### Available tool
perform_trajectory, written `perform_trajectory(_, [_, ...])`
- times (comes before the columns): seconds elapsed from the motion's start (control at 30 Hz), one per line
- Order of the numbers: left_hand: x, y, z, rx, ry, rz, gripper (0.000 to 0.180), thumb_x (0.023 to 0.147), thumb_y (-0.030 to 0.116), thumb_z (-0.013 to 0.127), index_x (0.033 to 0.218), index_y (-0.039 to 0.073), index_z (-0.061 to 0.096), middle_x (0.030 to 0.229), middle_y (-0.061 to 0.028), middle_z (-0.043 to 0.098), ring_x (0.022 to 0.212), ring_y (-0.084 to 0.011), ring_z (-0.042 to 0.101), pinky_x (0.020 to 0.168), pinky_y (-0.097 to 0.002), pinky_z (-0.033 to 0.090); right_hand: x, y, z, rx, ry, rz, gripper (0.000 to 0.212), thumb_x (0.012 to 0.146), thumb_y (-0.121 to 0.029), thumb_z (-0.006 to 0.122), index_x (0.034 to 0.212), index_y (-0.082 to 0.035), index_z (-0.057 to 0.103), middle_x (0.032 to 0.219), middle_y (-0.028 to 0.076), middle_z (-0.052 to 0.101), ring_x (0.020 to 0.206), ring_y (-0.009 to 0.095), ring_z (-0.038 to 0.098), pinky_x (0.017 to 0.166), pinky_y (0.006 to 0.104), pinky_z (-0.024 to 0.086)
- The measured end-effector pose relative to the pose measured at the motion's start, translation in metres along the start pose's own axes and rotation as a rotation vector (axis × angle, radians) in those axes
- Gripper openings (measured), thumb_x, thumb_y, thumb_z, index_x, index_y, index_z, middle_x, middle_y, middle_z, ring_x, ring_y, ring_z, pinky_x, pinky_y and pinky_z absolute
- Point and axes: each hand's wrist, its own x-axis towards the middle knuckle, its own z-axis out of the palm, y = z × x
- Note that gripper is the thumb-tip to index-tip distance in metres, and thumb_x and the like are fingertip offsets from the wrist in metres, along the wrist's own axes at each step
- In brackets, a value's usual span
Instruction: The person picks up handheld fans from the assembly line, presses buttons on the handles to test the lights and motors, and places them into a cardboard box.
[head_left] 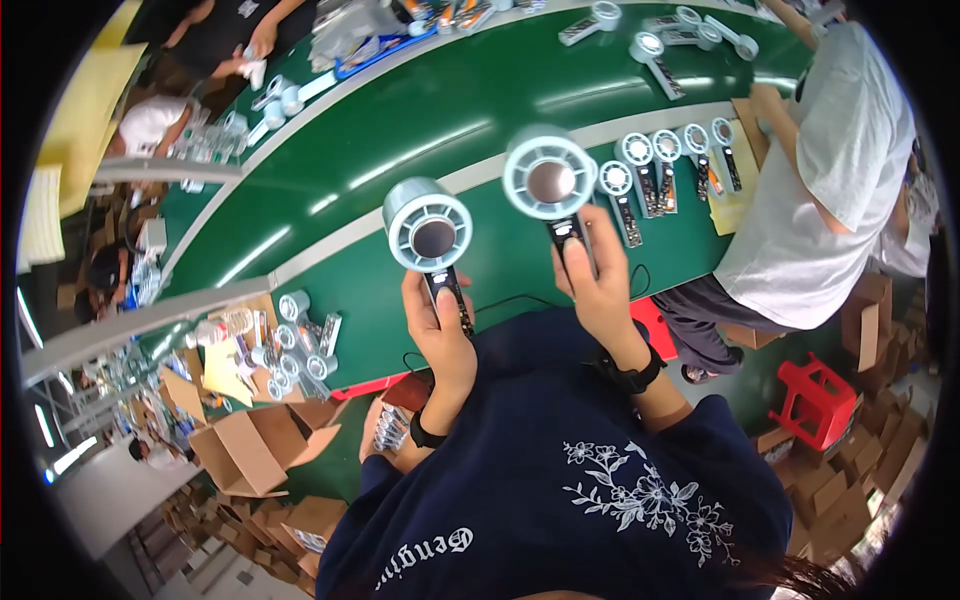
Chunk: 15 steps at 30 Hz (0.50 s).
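Observation:
My left hand (pixel 440 335) is closed around the dark, circuit-board handle of a pale blue handheld fan (pixel 428 228). Its round spoked head, with a dark disc in the middle, points upward above my fingers. To the right and slightly higher, a second handheld fan (pixel 549 177) is gripped by my right hand (pixel 597 272), the thumb lying on its black handle. The two fans are held apart, both raised over the green work table (pixel 345 335). A wristband shows on each wrist.
Several similar fans (pixel 667 147) lie in a row right of my right hand. More fans (pixel 290 350) are piled at the left, beside an open cardboard box (pixel 250 445). A co-worker in a grey shirt (pixel 835 190) stands at the right, near a red stool (pixel 815 400). A green conveyor (pixel 420 115) runs behind.

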Motion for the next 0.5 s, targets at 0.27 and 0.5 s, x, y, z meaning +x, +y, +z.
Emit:
perform_trajectory(0.27, [0.057,-0.102,0.018,-0.115,-0.172,-0.645,0.031,0.097,0.033,0.04,0.11,0.005,0.043,0.084,-0.0047,0.05,0.058,-0.0076,0.045,0.049,-0.0221,0.036,0.023,0.015,-0.087,0.52,0.144,0.586,0.031,0.089,-0.022,0.056,0.11,-0.002,0.044,0.068,0.001,0.048,0.05,0.005,0.039,0.043,0.0195,0.03])
perform_trajectory(0.5, [0.054,-0.175,0.041,0.018,-0.373,-0.756,0.033,0.096,0.037,0.042,0.102,0.005,0.043,0.087,-0.0057,0.054,0.065,-0.0118,0.05,0.059,-0.025,0.044,0.003,0.046,-0.206,-0.233,0.528,0.531,0.03,0.084,-0.017,0.06,0.106,-0.002,0.048,0.068,0.0,0.05,0.053,0.005,0.045,0.042,0.0212,0.033])
